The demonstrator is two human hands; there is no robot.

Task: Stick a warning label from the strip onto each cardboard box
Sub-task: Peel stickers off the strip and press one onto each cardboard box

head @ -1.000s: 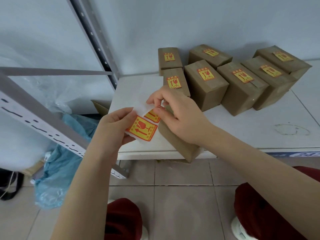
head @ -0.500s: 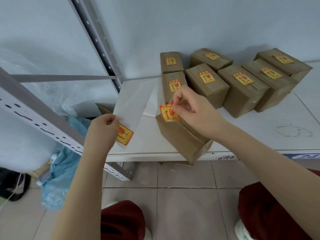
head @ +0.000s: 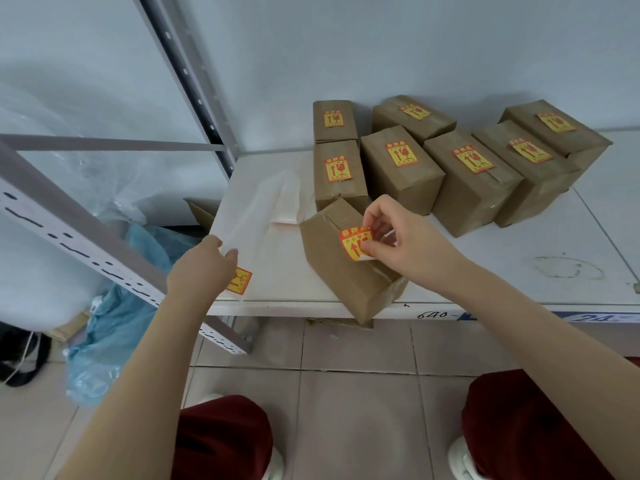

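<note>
A brown cardboard box (head: 341, 271) sits tilted at the front edge of the white table (head: 485, 271), one corner over the edge. My right hand (head: 398, 237) pinches a yellow and red warning label (head: 353, 242) against the box's top; the label's lower edge curls up. My left hand (head: 204, 268) holds the white backing strip (head: 256, 216) at its near end. One label on the strip (head: 239, 280) shows beside my fingers. Several boxes behind, such as the labelled box (head: 401, 171), each carry a label.
A grey metal shelf upright (head: 187, 81) and a slanted perforated beam (head: 86, 244) stand at the left. Clear and blue plastic bags (head: 114, 306) lie on the floor beneath. My knees in dark red (head: 225, 441) are below the table edge. A ring stain (head: 568, 266) marks the table's right.
My right hand peeled a label off the strip and carried it right onto the near box. My left hand moved the strip away to the left and down.
</note>
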